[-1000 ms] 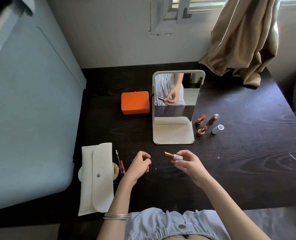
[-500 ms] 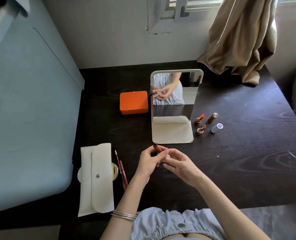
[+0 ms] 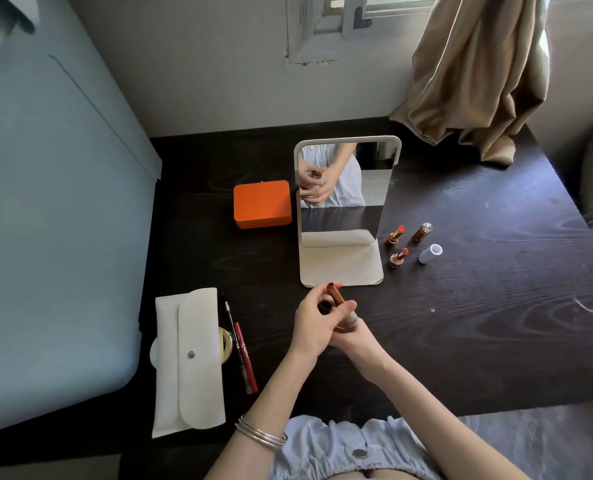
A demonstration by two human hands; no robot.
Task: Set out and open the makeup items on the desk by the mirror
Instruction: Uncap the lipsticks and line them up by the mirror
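Both hands hold one lipstick [image 3: 336, 295] just in front of the standing mirror [image 3: 343, 188]. My left hand [image 3: 317, 322] pinches its copper tube near the top. My right hand [image 3: 352, 332], mostly hidden under the left, grips its white base. To the right of the mirror stand two open lipsticks [image 3: 395, 234] [image 3: 399, 257], a copper cap [image 3: 422, 232] and a white cap [image 3: 430, 253].
An orange box [image 3: 262, 203] sits left of the mirror. A white pouch [image 3: 189, 362], a gold compact [image 3: 226, 344] and two pencils [image 3: 241, 344] lie at the desk's left front. A curtain [image 3: 475, 74] drapes onto the back right corner. A pale blue surface [image 3: 56, 237] borders the left.
My left hand came across from the desk and took hold of the lipstick's copper end. The lipstick turned from lying sideways to pointing up toward the mirror.
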